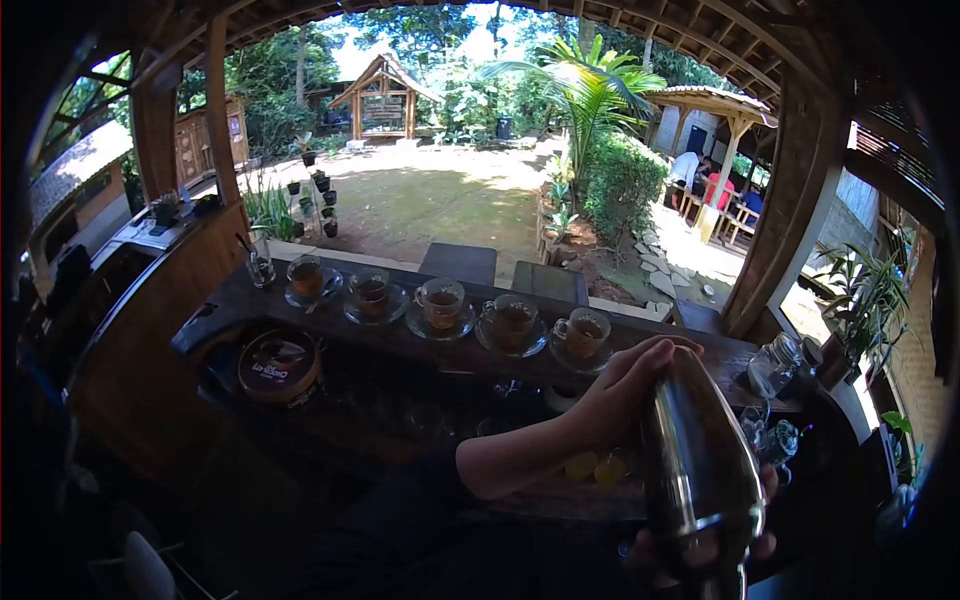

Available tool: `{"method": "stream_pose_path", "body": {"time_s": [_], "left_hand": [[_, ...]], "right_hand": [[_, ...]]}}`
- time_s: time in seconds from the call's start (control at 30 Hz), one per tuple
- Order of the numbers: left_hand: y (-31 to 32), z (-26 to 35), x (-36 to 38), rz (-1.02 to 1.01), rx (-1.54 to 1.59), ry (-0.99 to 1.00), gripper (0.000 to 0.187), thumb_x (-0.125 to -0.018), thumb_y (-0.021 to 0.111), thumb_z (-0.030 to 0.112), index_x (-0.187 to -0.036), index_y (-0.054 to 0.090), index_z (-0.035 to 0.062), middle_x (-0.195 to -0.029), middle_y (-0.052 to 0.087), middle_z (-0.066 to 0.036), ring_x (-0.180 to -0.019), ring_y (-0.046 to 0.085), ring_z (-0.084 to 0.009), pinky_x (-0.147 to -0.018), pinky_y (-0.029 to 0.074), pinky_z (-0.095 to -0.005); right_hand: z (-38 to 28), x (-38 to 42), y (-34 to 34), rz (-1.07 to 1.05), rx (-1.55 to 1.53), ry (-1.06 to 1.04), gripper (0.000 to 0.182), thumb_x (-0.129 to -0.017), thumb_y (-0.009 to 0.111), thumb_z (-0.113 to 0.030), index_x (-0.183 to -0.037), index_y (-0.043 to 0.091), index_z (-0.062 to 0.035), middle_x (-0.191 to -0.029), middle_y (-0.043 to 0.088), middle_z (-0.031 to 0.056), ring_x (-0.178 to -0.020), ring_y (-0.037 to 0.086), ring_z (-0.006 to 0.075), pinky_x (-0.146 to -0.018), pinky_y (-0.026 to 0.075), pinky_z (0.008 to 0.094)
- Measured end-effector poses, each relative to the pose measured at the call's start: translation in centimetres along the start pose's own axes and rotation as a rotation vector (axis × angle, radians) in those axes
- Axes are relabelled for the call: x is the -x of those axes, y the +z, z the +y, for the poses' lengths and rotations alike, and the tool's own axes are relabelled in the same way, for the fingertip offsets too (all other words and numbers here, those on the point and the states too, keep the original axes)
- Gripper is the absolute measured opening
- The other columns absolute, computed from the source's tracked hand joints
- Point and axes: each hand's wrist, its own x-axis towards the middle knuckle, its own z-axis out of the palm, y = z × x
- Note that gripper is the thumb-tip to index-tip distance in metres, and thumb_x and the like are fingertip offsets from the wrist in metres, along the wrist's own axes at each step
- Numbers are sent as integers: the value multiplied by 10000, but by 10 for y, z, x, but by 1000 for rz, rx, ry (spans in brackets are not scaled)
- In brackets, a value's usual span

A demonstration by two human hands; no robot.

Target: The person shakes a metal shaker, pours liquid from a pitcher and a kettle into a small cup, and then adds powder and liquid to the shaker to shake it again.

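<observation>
A shiny metal shaker point(700, 450) is tilted between my two hands at the lower right. My left hand point(630, 390) reaches across from the left, its fingers pressed together over the shaker's upper end. Around the lower part curl the fingers of my right hand point(765, 510), mostly hidden behind the metal. Beyond the hands, several glass cups of brown drink stand on glass saucers in a row along the dark counter point(640, 325); the nearest cup point(582, 335) is just left of my left hand's fingertips.
A round labelled tub point(279, 365) sits on the left, with a glass holding utensils point(260, 262) behind it. Glass jars point(775, 365) stand right of the shaker. Yellow round items point(610, 468) lie below my left wrist. People point(690, 172) are at a far table outside.
</observation>
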Motion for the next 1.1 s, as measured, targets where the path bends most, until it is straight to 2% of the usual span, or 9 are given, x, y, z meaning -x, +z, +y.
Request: {"method": "stream_pose_path", "body": {"time_s": [0.07,0.1,0.2,0.4,0.53,0.57,0.83,1.0,1.1], "left_hand": [[-35,-30,-4,130,79,-161,555,-920,434,453,-1196,488,-26,-1014,599,-118,-931,598,-182,-830,474,-331],[-52,-44,-1,121,85,-161,555,-920,434,453,-1196,488,-26,-1014,599,-118,-931,598,-182,-830,474,-331],[-68,-49,4,280,148,-461,538,-906,444,476,-1163,500,7,-1019,592,-124,-928,612,-205,-707,524,-374],[-47,30,26,-153,33,37,503,-965,371,427,-1209,483,2,-1027,578,-81,-952,544,-127,-854,426,-272],[-93,0,33,157,269,-407,607,-924,395,515,-1256,444,9,-1065,568,-122,-979,578,-199,-790,493,-338],[-109,-12,34,192,266,-497,616,-919,399,524,-1270,435,18,-1075,560,-120,-947,587,-199,-751,504,-341],[-75,44,37,-162,-50,29,546,-958,343,481,-1274,443,47,-1036,561,-64,-923,548,-128,-793,459,-289],[-101,-5,18,83,196,-554,608,-918,415,511,-1300,427,39,-1144,534,-141,-1052,546,-214,-888,455,-347],[-75,4,14,-36,191,-391,592,-927,400,503,-1307,420,49,-1144,527,-133,-1058,538,-210,-902,440,-345]], "right_hand": [[-17,-27,11,-242,182,248,932,-652,792,-362,-1342,177,-244,-1363,272,179,-1227,364,400,-991,403,520],[6,-36,34,-200,210,-144,937,-649,799,-331,-1339,171,-253,-1356,273,209,-1216,376,399,-976,409,505],[5,-27,35,-171,215,165,1053,-622,830,-315,-1348,69,-360,-1351,276,165,-1161,429,410,-921,465,516],[-23,-19,48,-207,93,240,971,-639,816,-261,-1371,183,-336,-1358,289,141,-1171,418,426,-920,453,538],[-14,-27,90,-213,109,1,986,-652,807,-306,-1388,152,-300,-1366,280,141,-1172,413,440,-933,438,544],[-13,-24,89,-206,216,235,1036,-649,807,-320,-1394,87,-294,-1365,276,153,-1177,407,447,-943,429,539],[-17,-30,94,-153,271,106,1002,-681,743,-435,-1405,94,-190,-1361,256,258,-1239,359,396,-999,394,505],[-2,-17,72,-97,329,199,1038,-601,816,-316,-1368,127,-200,-1376,246,231,-1243,351,400,-989,399,493],[-28,-41,64,-268,277,93,1070,-661,794,-319,-1405,30,-240,-1391,244,125,-1239,333,416,-973,422,508]]}}
